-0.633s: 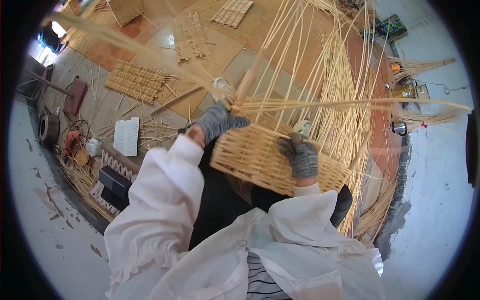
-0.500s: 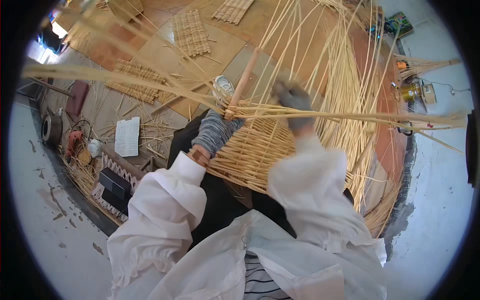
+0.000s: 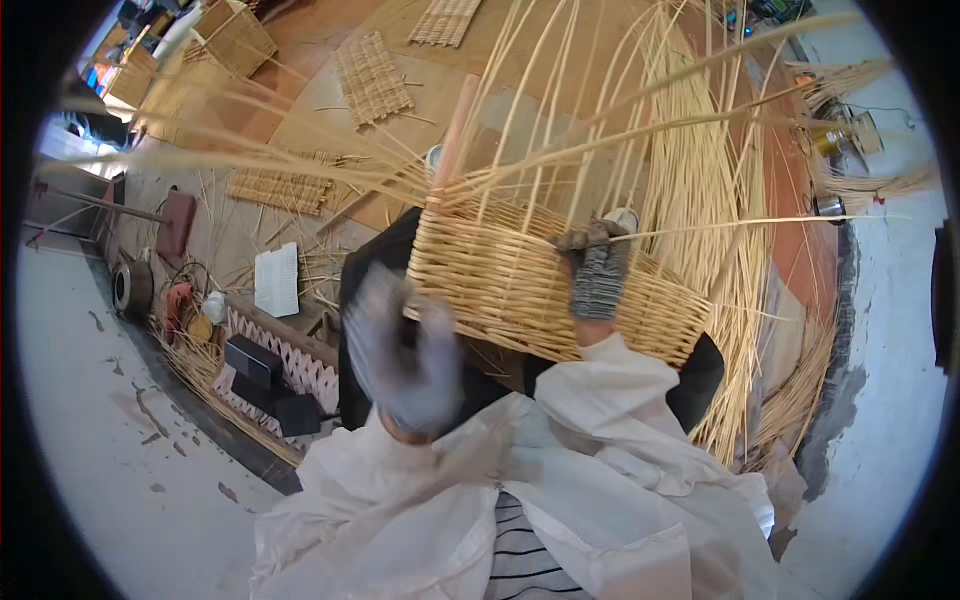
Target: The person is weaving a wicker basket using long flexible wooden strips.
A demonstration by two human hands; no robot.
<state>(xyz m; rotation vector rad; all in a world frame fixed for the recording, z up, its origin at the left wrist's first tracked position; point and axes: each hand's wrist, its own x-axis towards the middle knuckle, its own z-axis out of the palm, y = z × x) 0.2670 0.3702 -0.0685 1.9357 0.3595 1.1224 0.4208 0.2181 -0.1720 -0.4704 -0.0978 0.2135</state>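
A half-woven wicker basket (image 3: 510, 275) rests across my lap, its side facing me. Long pale uprights rise from its upper edge, and a thick wooden stick (image 3: 457, 130) stands at its left corner. My right hand (image 3: 598, 265), in a grey knitted glove, is closed on the basket's upper edge. A thin wicker strand (image 3: 740, 226) runs out to the right from beside its fingers. My left hand (image 3: 405, 345), also gloved and smeared by motion, is near the basket's lower left corner. Its thumb and fingers look apart, with nothing visible between them.
Loose wicker strands (image 3: 690, 230) lie in a thick bundle at the right. Woven panels (image 3: 372, 80) and offcuts are on the floor ahead. At the left are a white sheet (image 3: 277, 281), a black device (image 3: 255, 362), a red tool (image 3: 176, 305) and a kettle-like pot (image 3: 131, 288).
My left hand has left the basket's left corner and come down toward me. My right hand has moved down onto the upper edge. The basket now shows more of its side and has swung rightward.
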